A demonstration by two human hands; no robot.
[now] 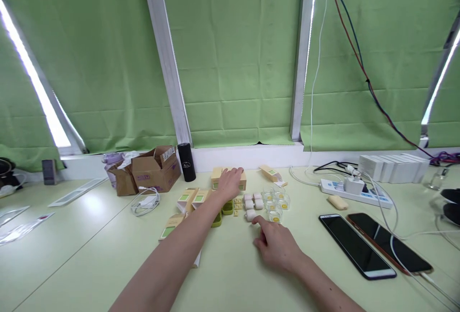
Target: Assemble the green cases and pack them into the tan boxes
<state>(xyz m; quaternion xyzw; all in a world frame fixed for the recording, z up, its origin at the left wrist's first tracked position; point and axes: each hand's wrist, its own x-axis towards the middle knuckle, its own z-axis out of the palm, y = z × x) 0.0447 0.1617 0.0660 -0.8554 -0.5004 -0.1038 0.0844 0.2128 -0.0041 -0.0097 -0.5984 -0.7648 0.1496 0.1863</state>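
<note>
Cardboard box (216,174): long axis left-right, front long side toward wearer. Lies directly under left hand (230,185), ends showing either side of it. Left fingers laid over box top; whether pinching, cannot tell. White piece (250,214): squat, rounded; facing too small to tell. Sits just beyond right index fingertip, contact unclear. Right hand (276,245): index extended, thumb spread apart from it. Clear cups (276,201) just beyond right knuckles.

Office-like workroom

Green blinds (237,63) hang between window frames (166,53) above a long desk (230,269), where a power strip (375,199), phones (355,246), cables (146,204), white boxes (395,169) and a cardboard box (154,176) suggest an office more than a home
</note>
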